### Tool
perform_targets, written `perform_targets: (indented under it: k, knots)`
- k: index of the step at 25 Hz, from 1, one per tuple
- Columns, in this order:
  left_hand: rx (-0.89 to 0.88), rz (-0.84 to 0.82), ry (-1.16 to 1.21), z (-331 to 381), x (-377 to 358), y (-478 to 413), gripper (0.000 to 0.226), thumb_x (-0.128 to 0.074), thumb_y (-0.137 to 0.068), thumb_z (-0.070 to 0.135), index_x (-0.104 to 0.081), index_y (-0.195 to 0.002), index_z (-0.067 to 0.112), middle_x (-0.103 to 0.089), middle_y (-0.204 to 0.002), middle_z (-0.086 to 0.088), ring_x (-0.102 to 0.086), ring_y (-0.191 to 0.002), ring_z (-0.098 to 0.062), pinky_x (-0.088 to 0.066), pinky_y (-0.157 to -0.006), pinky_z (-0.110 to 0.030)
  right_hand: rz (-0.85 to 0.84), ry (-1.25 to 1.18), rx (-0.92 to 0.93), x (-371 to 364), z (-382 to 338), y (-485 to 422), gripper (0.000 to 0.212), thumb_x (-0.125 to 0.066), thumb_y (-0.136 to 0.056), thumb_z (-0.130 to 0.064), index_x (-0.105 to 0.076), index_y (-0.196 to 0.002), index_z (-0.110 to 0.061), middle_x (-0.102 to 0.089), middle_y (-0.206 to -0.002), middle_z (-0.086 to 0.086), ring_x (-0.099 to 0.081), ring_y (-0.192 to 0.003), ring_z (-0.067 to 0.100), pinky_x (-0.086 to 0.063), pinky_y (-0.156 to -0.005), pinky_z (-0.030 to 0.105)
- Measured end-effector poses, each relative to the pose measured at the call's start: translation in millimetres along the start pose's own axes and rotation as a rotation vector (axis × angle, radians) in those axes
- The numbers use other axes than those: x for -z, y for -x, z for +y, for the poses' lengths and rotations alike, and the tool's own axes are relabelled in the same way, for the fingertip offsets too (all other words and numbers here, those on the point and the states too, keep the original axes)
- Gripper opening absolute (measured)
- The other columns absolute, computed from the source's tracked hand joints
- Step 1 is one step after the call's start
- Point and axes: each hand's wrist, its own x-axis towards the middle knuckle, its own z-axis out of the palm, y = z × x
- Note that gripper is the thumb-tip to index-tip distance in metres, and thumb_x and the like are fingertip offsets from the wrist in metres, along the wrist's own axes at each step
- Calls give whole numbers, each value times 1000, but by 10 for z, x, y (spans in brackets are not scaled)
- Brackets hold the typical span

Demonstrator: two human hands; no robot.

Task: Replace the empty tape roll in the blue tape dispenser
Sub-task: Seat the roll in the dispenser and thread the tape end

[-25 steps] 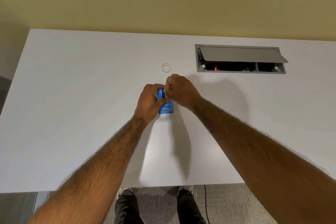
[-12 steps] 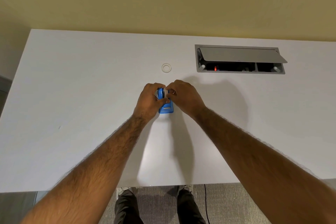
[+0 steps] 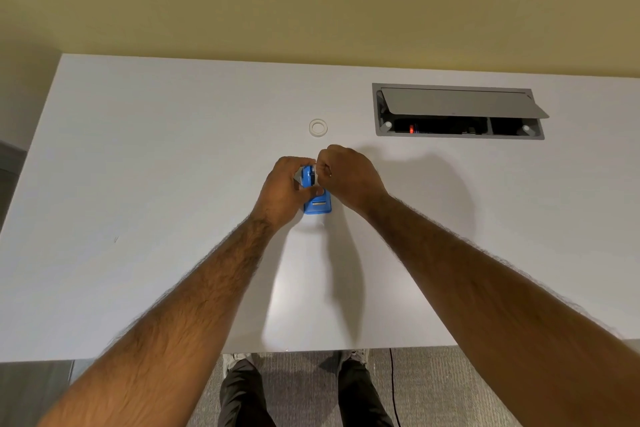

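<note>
The blue tape dispenser [image 3: 319, 205] stands on the white table [image 3: 156, 166], its cutter end towards me. My left hand [image 3: 284, 191] wraps around its left side and holds it, thumb across the front. My right hand [image 3: 350, 177] is closed just above the dispenser's top, fingertips pinched on a small whitish piece of the tape roll there. The fingers hide most of that roll. A thin whitish ring [image 3: 318, 127], a tape core or roll, lies flat on the table beyond both hands.
A grey cable box [image 3: 457, 111] with its lid raised is sunk into the table at the back right. The table's near edge runs just below my forearms, with my legs [image 3: 242, 392] and a black cable [image 3: 393, 388] on the carpet beneath.
My right hand dropped onto the dispenser's top half a second ago and has now lifted slightly, still pinched. My left hand and the dispenser stayed in place.
</note>
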Motion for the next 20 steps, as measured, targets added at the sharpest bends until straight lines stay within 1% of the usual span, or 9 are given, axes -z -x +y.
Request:
perform_targets:
  k: [2, 3, 5, 8, 10, 13, 15, 17, 20]
  knots:
    - [-7, 27, 26, -57, 64, 12, 35, -63, -93, 11, -65, -127, 17, -62, -127, -2, -62, -112, -22, -52, -100, -41, 12, 7, 17, -3, -3, 28, 16, -55, -91, -20, -54, -78, -11, -51, -72, 4, -52, -63, 18, -45, -60, 29]
    - [-9, 49, 35, -78, 84, 15, 35, -56, -95, 6, -65, -128, 16, -62, -128, -3, -61, -116, -24, -50, -103, -45, 25, 21, 30, -10, 1, 46, 17, -56, -91, -20, -51, -77, -13, -50, -71, 4, -51, -63, 18, -42, -60, 28]
    - [-6, 66, 69, -69, 92, 14, 35, -50, -100, 8, -66, -129, 17, -61, -125, 0, -61, -120, -27, -50, -105, -47, 46, 48, 58, -33, 24, 81, 20, -59, -92, -21, -47, -77, -15, -48, -71, 2, -49, -63, 16, -39, -61, 26]
    - [-46, 49, 43, 12, 50, -28, 28, -52, -102, 17, -72, -123, 21, -66, -122, 2, -58, -122, -22, -44, -107, -35, 58, 97, 122, -59, 49, 135, 18, -57, -96, -23, -53, -81, -13, -47, -75, 1, -47, -67, 15, -49, -64, 30]
    - [-60, 44, 39, 49, 31, -66, 23, -58, -99, 18, -76, -113, 22, -70, -115, 6, -59, -116, -18, -41, -101, -26, 74, 129, 164, -61, 54, 178, 16, -56, -97, -22, -57, -85, -12, -50, -76, 1, -43, -69, 15, -50, -62, 33]
    - [-11, 72, 94, 42, 26, -95, 18, -68, -94, 19, -78, -108, 20, -74, -112, 2, -64, -108, -15, -47, -97, -25, 95, 115, 180, -81, 71, 273, 9, -60, -95, -20, -63, -92, -12, -62, -83, 6, -45, -70, 15, -51, -62, 34]
    - [24, 80, 120, 32, 14, -106, 18, -70, -92, 19, -79, -107, 20, -74, -113, 2, -66, -106, -14, -49, -93, -19, 151, -40, 33, -107, 46, 360, 11, -57, -95, -18, -66, -95, -11, -65, -88, 7, -55, -74, 19, -52, -67, 36]
    - [49, 81, 127, 26, 12, -114, 19, -71, -90, 17, -79, -107, 21, -73, -114, 1, -66, -102, -11, -45, -83, -4, 187, -295, -275, -147, -28, 411, 17, -53, -95, -18, -68, -92, -9, -68, -88, 6, -61, -75, 19, -51, -68, 32]
    - [57, 87, 112, 20, 19, -126, 19, -71, -90, 17, -78, -107, 22, -72, -114, 2, -64, -100, -9, -42, -77, 2, 102, -846, -810, -136, -149, 381, 17, -56, -88, -12, -66, -81, -2, -66, -75, 14, -56, -60, 18, -46, -54, 26]
